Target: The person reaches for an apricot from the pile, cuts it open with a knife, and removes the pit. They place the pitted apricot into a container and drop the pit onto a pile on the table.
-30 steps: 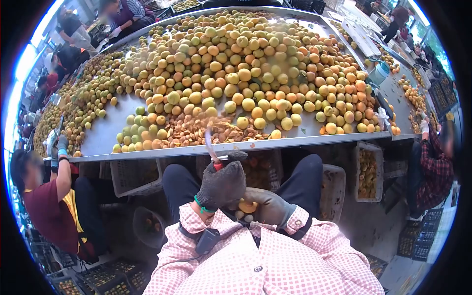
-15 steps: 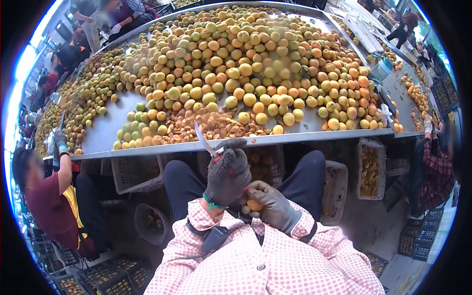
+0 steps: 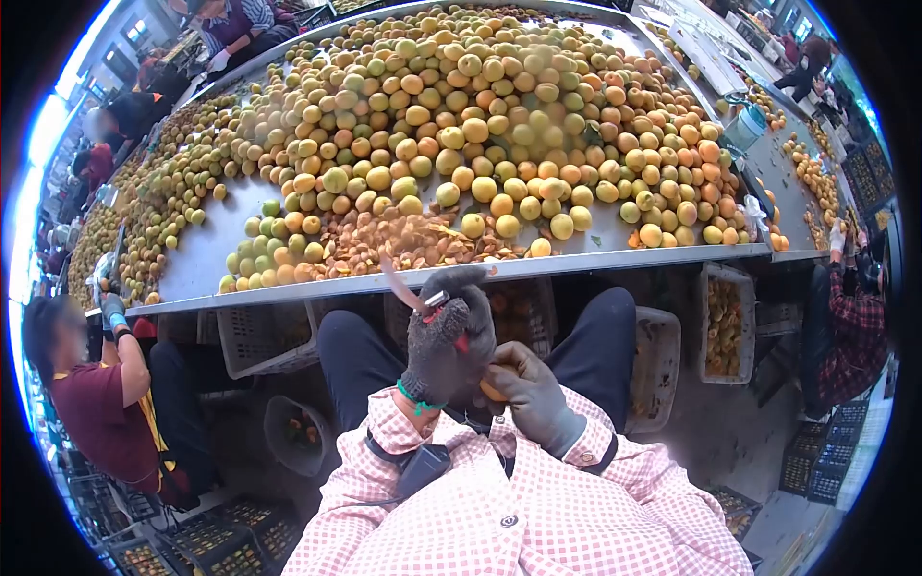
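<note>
My left hand (image 3: 447, 336), in a dark knitted glove with a green tie at the wrist, is closed around a knife (image 3: 405, 290). The blade points up and away toward the table edge, and bits of red show between the fingers. Close beside it, in front of my chest, my right hand (image 3: 535, 394) wears a grey coated glove. Its fingers are closed on an apricot (image 3: 496, 388), mostly hidden between the two hands. Beyond them, at the table's near edge, lies a heap of brown pits or cut pieces (image 3: 408, 242).
A metal table (image 3: 230, 204) bears a large pile of apricots (image 3: 442, 115). Crates (image 3: 727, 322) stand beneath it, and a bucket (image 3: 296, 435) is by my left leg. Co-workers sit at left (image 3: 101, 413) and right (image 3: 850, 331).
The apricot has turned or shifted in toward my left hand and shows less. The knife blade has tilted slightly and looks blurred. The left co-worker's arm has moved.
</note>
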The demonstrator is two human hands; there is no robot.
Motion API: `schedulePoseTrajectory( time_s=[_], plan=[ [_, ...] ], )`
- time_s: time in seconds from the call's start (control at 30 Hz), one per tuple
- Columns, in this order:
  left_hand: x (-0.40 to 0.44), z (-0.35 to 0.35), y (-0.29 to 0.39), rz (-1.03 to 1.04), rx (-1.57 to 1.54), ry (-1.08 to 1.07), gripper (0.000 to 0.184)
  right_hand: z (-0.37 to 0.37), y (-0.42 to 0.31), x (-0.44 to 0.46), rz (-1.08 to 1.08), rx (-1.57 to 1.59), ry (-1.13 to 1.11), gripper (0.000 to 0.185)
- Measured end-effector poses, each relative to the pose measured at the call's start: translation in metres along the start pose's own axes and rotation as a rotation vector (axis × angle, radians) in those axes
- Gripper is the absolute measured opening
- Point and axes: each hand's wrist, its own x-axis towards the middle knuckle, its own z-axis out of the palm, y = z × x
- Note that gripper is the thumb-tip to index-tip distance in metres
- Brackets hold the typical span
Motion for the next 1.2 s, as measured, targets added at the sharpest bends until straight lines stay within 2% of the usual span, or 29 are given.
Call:
schedulePoseTrajectory(
  time_s=[0.07, 0.13, 0.2, 0.23, 0.27, 0.3, 0.33, 0.37, 0.4, 0.43, 0.47, 0.53, 0.6, 0.67, 0.73, 0.8, 0.83, 0.87, 0.93, 0.97, 1.03, 1.07, 1.13, 1.2],
  plan=[
    [0.003, 0.013, -0.007, 0.252, -0.033, 0.244, 0.039, 0.003, -0.003, -0.001, -0.260, -0.356, 0.120, 0.017],
    [0.005, 0.008, -0.008, 0.288, -0.027, 0.282, 0.042, -0.001, 0.000, 0.001, -0.295, -0.396, 0.118, 0.018],
    [0.007, 0.008, -0.009, 0.342, -0.037, 0.492, 0.041, -0.010, 0.013, 0.010, -0.717, -0.801, 0.198, 0.022],
    [0.013, 0.015, -0.009, 0.347, -0.017, 0.655, 0.036, -0.009, 0.012, 0.009, -0.717, -0.801, 0.197, 0.022],
    [0.011, 0.010, -0.007, 0.349, -0.016, 0.657, 0.036, -0.007, 0.009, 0.008, -0.535, -0.650, 0.114, 0.026],
    [0.008, 0.002, -0.005, 0.224, -0.052, 0.613, 0.036, -0.006, 0.006, 0.007, -0.353, -0.497, 0.033, 0.031],
    [0.007, -0.001, -0.001, 0.098, -0.089, 0.567, 0.037, -0.004, 0.003, 0.004, -0.352, -0.495, 0.031, 0.031],
    [0.006, -0.001, 0.002, 0.097, -0.088, 0.568, 0.037, -0.002, -0.001, 0.000, -0.146, -0.253, -0.030, 0.034],
    [0.005, 0.001, 0.006, 0.106, -0.085, 0.568, 0.028, 0.001, -0.005, -0.003, 0.060, -0.009, -0.087, 0.037],
    [0.004, 0.002, 0.008, 0.114, -0.085, 0.568, 0.020, 0.003, -0.008, -0.006, 0.078, -0.002, -0.083, 0.041],
    [0.002, 0.000, 0.009, 0.112, -0.087, 0.572, 0.020, 0.003, -0.012, -0.008, 0.082, -0.001, -0.080, 0.041],
    [-0.002, -0.003, 0.012, 0.127, -0.067, 0.294, 0.019, 0.002, -0.022, -0.010, 0.139, 0.022, -0.158, 0.041],
    [-0.006, -0.002, 0.014, 0.108, 0.021, 0.286, 0.022, 0.006, -0.021, -0.011, 0.121, 0.028, -0.162, 0.040],
    [-0.007, 0.001, 0.016, 0.067, 0.142, 0.119, 0.025, 0.004, -0.013, -0.011, 0.143, 0.036, -0.132, 0.032],
    [-0.009, -0.007, 0.005, 0.114, 0.145, 0.102, 0.026, -0.002, -0.004, -0.008, 0.154, 0.020, -0.136, 0.032],
    [-0.009, -0.007, -0.002, 0.227, 0.553, 0.070, 0.031, -0.004, 0.000, -0.008, 0.169, 0.007, -0.138, 0.032],
    [-0.009, -0.001, 0.001, 0.161, 0.382, 0.055, 0.033, -0.001, -0.002, -0.009, 0.118, 0.006, -0.111, 0.031],
    [-0.009, -0.005, 0.001, 0.161, 0.382, 0.055, 0.033, 0.001, -0.003, -0.009, 0.066, 0.004, -0.086, 0.031],
    [-0.009, -0.020, -0.001, 0.043, -0.202, -0.125, 0.019, 0.002, -0.002, -0.011, 0.050, -0.048, -0.077, 0.030],
    [-0.019, -0.023, 0.001, 0.180, 0.513, 0.084, 0.019, 0.002, -0.001, -0.012, 0.034, -0.100, -0.067, 0.029],
    [-0.017, -0.014, 0.000, 0.159, 0.407, 0.007, 0.022, 0.003, -0.002, -0.015, 0.035, -0.112, -0.065, 0.029],
    [-0.016, -0.007, 0.003, 0.139, 0.302, -0.067, 0.031, 0.004, -0.003, -0.016, 0.038, -0.124, -0.067, 0.029],
    [-0.020, 0.000, 0.006, 0.118, 0.230, -0.094, 0.029, 0.008, -0.006, -0.020, 0.035, -0.167, -0.081, 0.029],
    [-0.032, 0.013, 0.006, 0.031, 0.156, 0.564, 0.029, 0.010, -0.012, -0.025, 0.028, -0.208, -0.089, 0.030]
  ],
)
